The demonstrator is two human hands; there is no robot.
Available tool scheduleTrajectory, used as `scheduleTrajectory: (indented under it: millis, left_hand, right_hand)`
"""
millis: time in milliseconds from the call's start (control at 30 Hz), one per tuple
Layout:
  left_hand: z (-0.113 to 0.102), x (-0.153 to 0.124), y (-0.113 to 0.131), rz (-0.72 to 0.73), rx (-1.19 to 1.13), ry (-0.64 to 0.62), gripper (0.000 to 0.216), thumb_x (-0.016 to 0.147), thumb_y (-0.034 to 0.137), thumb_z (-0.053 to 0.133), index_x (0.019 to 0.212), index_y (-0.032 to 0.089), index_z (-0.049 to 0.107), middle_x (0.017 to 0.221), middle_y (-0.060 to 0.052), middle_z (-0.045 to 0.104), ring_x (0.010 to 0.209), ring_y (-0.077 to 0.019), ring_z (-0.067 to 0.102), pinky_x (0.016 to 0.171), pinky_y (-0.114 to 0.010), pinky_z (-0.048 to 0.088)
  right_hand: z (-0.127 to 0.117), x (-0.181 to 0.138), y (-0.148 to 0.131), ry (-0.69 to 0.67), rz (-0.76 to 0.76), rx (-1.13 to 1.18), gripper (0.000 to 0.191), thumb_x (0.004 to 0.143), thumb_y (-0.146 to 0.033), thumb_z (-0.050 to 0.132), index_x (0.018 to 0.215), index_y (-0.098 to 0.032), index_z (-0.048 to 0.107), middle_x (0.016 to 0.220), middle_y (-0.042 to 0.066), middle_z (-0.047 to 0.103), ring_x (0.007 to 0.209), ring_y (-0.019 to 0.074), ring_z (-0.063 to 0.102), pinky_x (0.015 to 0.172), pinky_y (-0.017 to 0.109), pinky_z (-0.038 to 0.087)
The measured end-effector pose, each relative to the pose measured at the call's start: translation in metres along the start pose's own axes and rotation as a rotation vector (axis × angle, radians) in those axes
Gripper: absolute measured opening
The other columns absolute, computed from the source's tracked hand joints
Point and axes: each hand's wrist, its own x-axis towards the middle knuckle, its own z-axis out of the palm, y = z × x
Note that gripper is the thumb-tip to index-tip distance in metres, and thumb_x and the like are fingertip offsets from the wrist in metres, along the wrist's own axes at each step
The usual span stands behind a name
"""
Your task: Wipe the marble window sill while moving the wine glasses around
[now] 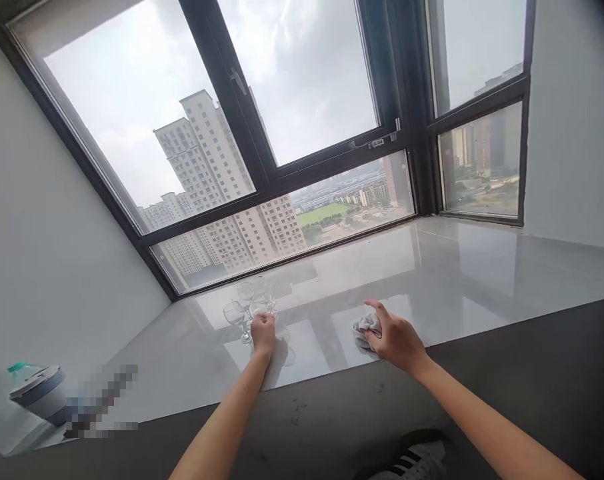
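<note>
As both my bare arms stretched out over the pale, glossy ledge (457,267), a small cluster of glasses (249,297) stood on it, clear and stemmed, set close together. My left grip (263,331) sat at the near edge of the cluster, fingers curled shut around the lower part of one wine glass (262,307), whose bowl rose upright just above my knuckles. Another glass of the cluster stood just beside that grip, on its left, apart from it.

To the right of the cluster, near it but clearly apart, a crumpled grey cloth (365,327) lay on the ledge. My right grip (395,337) was closed loosely on the cloth, the fingers bent over its bunched folds and the forefinger stretched out along the top. Most of the cloth showed on the side facing the cluster.

Beyond the cluster ran the dark-framed window (302,100), with tall apartment blocks outside. Far to the left of the cluster, at the ledge's end, stood a bottle (19,375) with a green cap. On the near side of the cluster, well below it, the toe of a striped shoe (417,460) rested on the dark floor (532,373).
</note>
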Motion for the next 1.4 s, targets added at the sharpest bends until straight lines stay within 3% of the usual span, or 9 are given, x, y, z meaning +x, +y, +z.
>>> scheduleTrajectory:
  millis: [200, 400, 900, 1167, 1400]
  left_hand:
    - [0.001, -0.013, 0.019, -0.004, 0.083, -0.032, 0.01, 0.082, 0.03, 0.051, 0.082, 0.02, 0.054, 0.076, -0.003, 0.065, 0.071, -0.0177, 0.061, 0.065, -0.026, 0.039]
    - [0.003, -0.035, 0.036, 0.365, 0.571, -0.224, 0.019, 0.085, 0.024, 0.045, 0.098, 0.018, 0.059, 0.083, -0.011, 0.069, 0.084, -0.0258, 0.065, 0.077, -0.034, 0.04]
    - [0.0, -0.034, 0.041, 0.352, 0.648, -0.188, 0.025, 0.088, 0.021, 0.04, 0.104, 0.016, 0.058, 0.089, -0.014, 0.071, 0.087, -0.0282, 0.067, 0.077, -0.037, 0.043]
    - [-0.002, -0.035, 0.044, 0.352, 0.629, -0.193, 0.025, 0.087, 0.018, 0.042, 0.104, 0.017, 0.061, 0.091, -0.013, 0.072, 0.09, -0.0261, 0.067, 0.08, -0.035, 0.042]
    - [-0.009, -0.042, 0.052, 0.309, 0.618, -0.192, 0.027, 0.086, 0.017, 0.045, 0.107, 0.015, 0.061, 0.093, -0.014, 0.071, 0.094, -0.0256, 0.066, 0.081, -0.033, 0.041]
  right_hand:
    - [0.005, 0.001, -0.001, -0.011, 0.018, -0.059, 0.049, 0.083, -0.027, 0.05, 0.13, -0.02, 0.041, 0.077, 0.002, 0.061, 0.068, 0.0189, 0.057, 0.062, 0.026, 0.035]
    - [0.007, 0.003, -0.006, -0.021, 0.057, -0.07, 0.049, 0.082, -0.024, 0.05, 0.13, -0.021, 0.042, 0.081, 0.002, 0.063, 0.076, 0.0198, 0.06, 0.068, 0.027, 0.037]
    - [0.003, 0.007, -0.014, -0.051, 0.249, 0.005, 0.052, 0.08, -0.022, 0.052, 0.13, -0.019, 0.043, 0.084, 0.003, 0.067, 0.084, 0.0205, 0.063, 0.069, 0.025, 0.037]
    - [-0.035, 0.004, -0.001, -0.186, 0.145, -0.254, 0.063, 0.078, -0.01, 0.046, 0.14, -0.017, 0.04, 0.102, 0.011, 0.067, 0.095, 0.0257, 0.063, 0.074, 0.03, 0.039]
    - [-0.055, 0.003, 0.002, -0.281, 0.242, -0.308, 0.071, 0.076, -0.005, 0.042, 0.147, -0.009, 0.033, 0.109, 0.018, 0.066, 0.1, 0.0284, 0.063, 0.076, 0.032, 0.041]
